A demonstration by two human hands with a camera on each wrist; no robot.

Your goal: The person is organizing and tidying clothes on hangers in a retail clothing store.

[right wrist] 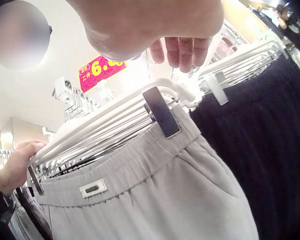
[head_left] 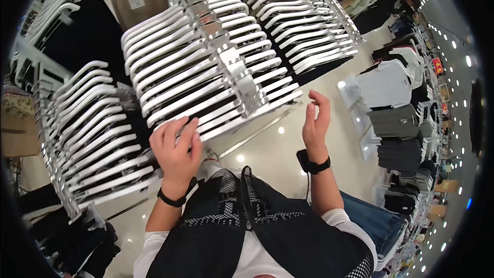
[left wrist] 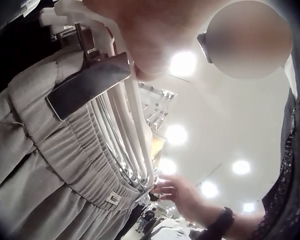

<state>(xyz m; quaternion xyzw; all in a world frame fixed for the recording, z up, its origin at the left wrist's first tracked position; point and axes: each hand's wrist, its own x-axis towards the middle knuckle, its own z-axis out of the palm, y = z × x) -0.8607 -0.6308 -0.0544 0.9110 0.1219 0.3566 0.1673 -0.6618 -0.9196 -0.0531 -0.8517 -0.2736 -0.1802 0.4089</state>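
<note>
In the head view my left hand (head_left: pixel 177 146) rests its fingers over the left end of the front white hanger (head_left: pixel 221 126) on the middle rack. The thumb points forward, apart from the fingers. My right hand (head_left: pixel 316 123) is held up off the right end of that row, fingers loosely bent and holding nothing. Light grey trousers (right wrist: pixel 140 195) with an elastic waistband hang from the front hanger by dark clips (right wrist: pixel 162 112). Seen from the right wrist, my left hand (right wrist: pixel 20 167) touches the hanger's far end, while my right hand (right wrist: pixel 160 30) hovers above the near end.
More rows of white hangers with dark garments flank the middle rack, at left (head_left: pixel 103 139) and at right (head_left: pixel 303 25). Glossy floor (head_left: pixel 267 144) shows below. Along the right side runs a wall of hung shirts (head_left: pixel 383 85). A red price sign (right wrist: pixel 97 72) hangs behind.
</note>
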